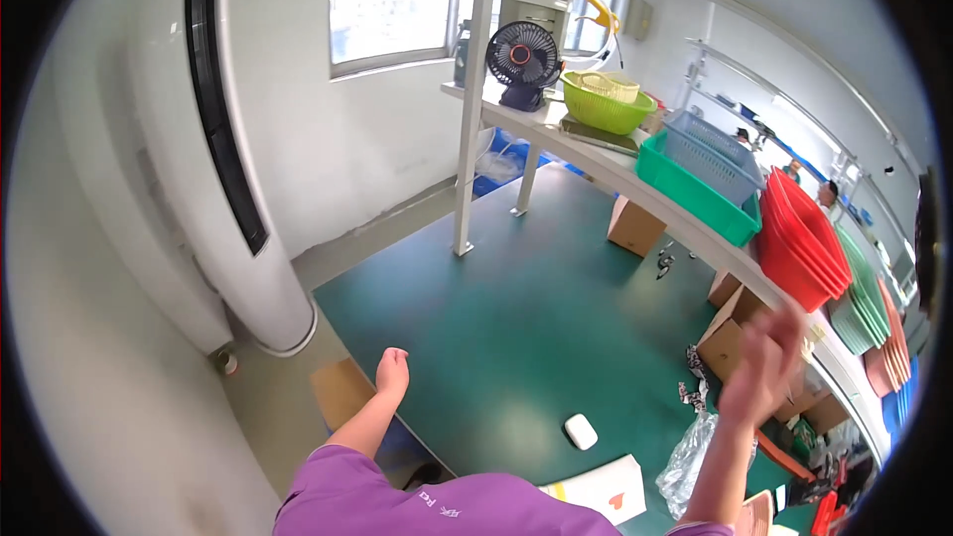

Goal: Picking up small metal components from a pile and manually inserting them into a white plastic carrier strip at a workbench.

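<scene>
My left hand (393, 370) is over the left edge of the green table (476, 337), its fingers curled in and no object showing in it. My right hand (762, 372) is raised at the right, in front of the shelf edge and below the stacked red baskets (799, 238). Motion blurs it, but its fingers look apart and hold nothing I can see. Between my arms, a small white rounded case (581, 432) lies on the table. Closer to me is a white packet with a red heart shape (611, 494). Clear plastic wrap (687, 467) lies beside my right forearm.
A raised white shelf (606, 164) crosses the table, carrying a black fan (523, 62), a lime basket (608, 109), a teal basket (695, 189) and more stacked baskets. Its post (474, 139) stands on the table. Cardboard boxes (635, 226) sit underneath. A tall white cabinet unit (238, 169) stands left.
</scene>
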### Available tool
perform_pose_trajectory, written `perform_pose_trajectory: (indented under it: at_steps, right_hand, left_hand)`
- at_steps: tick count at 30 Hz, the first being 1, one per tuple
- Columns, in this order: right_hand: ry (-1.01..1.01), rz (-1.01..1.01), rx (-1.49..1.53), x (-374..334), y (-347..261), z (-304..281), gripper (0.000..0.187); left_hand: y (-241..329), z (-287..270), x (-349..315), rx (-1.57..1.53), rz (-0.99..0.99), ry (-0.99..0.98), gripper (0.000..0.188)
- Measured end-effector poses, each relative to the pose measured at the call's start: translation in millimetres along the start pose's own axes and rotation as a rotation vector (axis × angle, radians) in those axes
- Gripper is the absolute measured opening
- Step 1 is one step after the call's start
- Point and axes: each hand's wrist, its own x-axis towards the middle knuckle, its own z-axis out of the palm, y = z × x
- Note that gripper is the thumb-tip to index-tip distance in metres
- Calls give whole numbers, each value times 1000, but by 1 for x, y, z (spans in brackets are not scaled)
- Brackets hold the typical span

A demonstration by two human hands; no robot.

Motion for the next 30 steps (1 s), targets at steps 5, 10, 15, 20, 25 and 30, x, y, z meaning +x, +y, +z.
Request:
perform_pose_trajectory:
  at_steps: [5, 10, 15, 20, 25, 30]
  right_hand:
    - [-572, 267, -295, 81, 84, 162, 82]
    - [-543, 201, -464, 190, 157, 306, 95]
    - [-480, 192, -517, 265, 209, 390, 108]
    - [-458, 273, -483, 319, 261, 415, 109]
    - [-605, 360, -342, 332, 273, 434, 73]
    - [-648, 443, -303, 334, 267, 434, 72]
  left_hand:
    - [-6, 1, 92, 595, 194, -173, 23]
    - [-71, 7, 126, 582, 467, -224, 15]
    - [-81, 4, 124, 470, 607, -104, 8]
    - [-81, 5, 125, 491, 545, -165, 9]
    - [-75, -4, 125, 450, 528, -193, 9]
    - [-75, -6, 125, 436, 495, -265, 6]
